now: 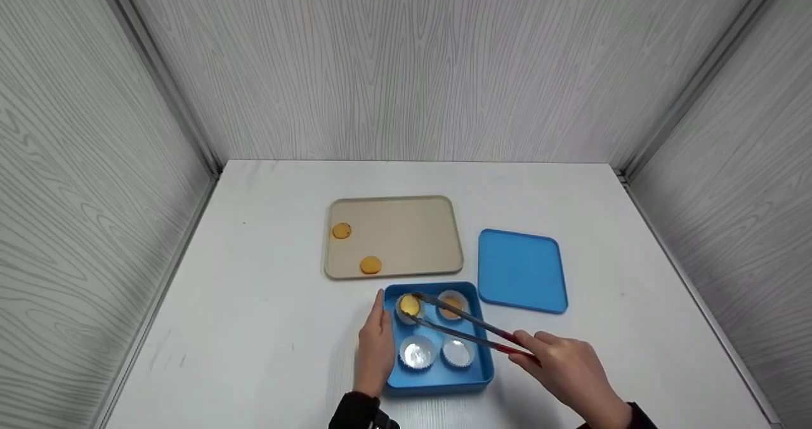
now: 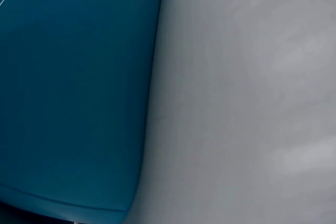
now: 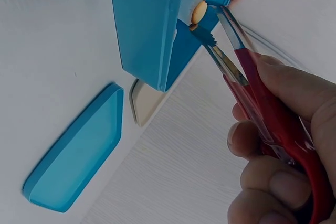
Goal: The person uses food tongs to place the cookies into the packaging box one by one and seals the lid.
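My right hand (image 1: 564, 365) grips red-handled metal tongs (image 3: 262, 93). Their tips reach into a blue square box (image 1: 438, 388), on either side of a yellow cookie (image 1: 410, 304) in the back-left foil cup; whether both tips touch it I cannot tell. Another cookie (image 1: 451, 308) lies in the back-right cup. The two front foil cups (image 1: 417, 353) show shiny, bare bottoms. My left hand (image 1: 375, 353) rests with straight fingers along the box's left wall. In the left wrist view only the box's side (image 2: 73, 98) and the white table appear; the hand is out of that frame.
Behind the box lies a beige tray (image 1: 406, 235) with two cookies, one at its left edge (image 1: 341, 230) and one near its front edge (image 1: 370, 264). A flat blue lid (image 1: 521, 270) lies right of the box. Grey wood-grain panels (image 1: 412, 67) enclose the white table.
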